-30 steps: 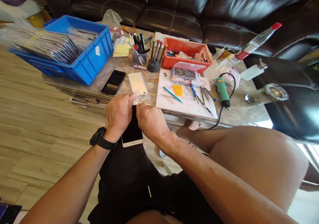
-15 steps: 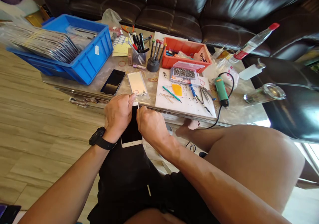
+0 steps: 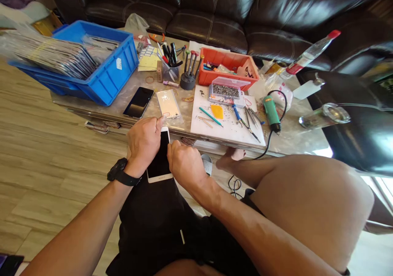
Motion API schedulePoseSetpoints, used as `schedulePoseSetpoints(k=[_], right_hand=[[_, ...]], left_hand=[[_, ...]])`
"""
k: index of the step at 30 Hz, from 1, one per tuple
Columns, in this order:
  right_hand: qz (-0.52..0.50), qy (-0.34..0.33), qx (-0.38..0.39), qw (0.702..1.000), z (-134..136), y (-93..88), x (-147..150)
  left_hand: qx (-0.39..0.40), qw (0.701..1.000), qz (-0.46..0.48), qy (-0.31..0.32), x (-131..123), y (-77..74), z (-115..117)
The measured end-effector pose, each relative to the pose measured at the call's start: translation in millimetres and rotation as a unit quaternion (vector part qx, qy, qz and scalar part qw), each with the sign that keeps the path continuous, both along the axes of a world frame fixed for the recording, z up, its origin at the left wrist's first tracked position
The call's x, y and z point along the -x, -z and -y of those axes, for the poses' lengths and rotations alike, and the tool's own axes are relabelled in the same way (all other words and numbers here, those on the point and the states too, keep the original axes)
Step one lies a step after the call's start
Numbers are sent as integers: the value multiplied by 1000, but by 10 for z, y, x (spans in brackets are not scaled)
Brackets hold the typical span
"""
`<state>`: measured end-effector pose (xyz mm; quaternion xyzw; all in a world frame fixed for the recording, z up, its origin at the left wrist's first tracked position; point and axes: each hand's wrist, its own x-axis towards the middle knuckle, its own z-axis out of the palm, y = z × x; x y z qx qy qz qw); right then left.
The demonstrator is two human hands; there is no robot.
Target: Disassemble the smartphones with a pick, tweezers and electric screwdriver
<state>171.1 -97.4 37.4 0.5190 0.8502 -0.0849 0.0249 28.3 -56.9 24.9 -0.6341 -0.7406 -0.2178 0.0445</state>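
Observation:
A white-framed smartphone (image 3: 159,161) with a dark screen rests on my thigh, tilted, its far end toward the table. My left hand (image 3: 145,141) is closed on its left edge, the thumb pointing to the far end. At the right edge my right hand (image 3: 186,159) is curled into a fist, fingers pressed against the phone's side; whether a small tool is inside the fist is hidden. On the table just beyond lie a black smartphone (image 3: 138,102) and a white phone panel in a clear sleeve (image 3: 168,104).
A blue crate (image 3: 118,77) with many bagged panels stands at the left. Behind are a screwdriver stand (image 3: 188,80) and a red bin (image 3: 211,77). A white mat (image 3: 199,122) carries a screw box (image 3: 226,91), tweezers and a teal pen-like tool (image 3: 211,117). A green corded tool (image 3: 271,112) lies right.
Both hands and the phone have shifted very slightly left and down in view. My right hand stays against the phone's right edge, and the grip looks the same.

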Motion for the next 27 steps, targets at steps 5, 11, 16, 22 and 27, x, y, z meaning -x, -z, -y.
schedulePoseSetpoints(k=[5, 11, 16, 22, 27], right_hand=[[6, -57, 16, 998, 292, 194, -115], [-47, -18, 3, 999, 356, 157, -186], [-178, 36, -14, 983, 460, 129, -238], [-252, 37, 6, 967, 515, 129, -253], [-347, 63, 101, 930, 466, 21, -285]], left_hand=[[-7, 998, 36, -51, 70, -67, -23], [-46, 989, 114, -84, 145, -115, 31], [-127, 972, 173, -96, 209, -142, 160], [-164, 948, 242, -124, 280, -142, 359], [-164, 910, 357, -130, 293, -143, 462]])
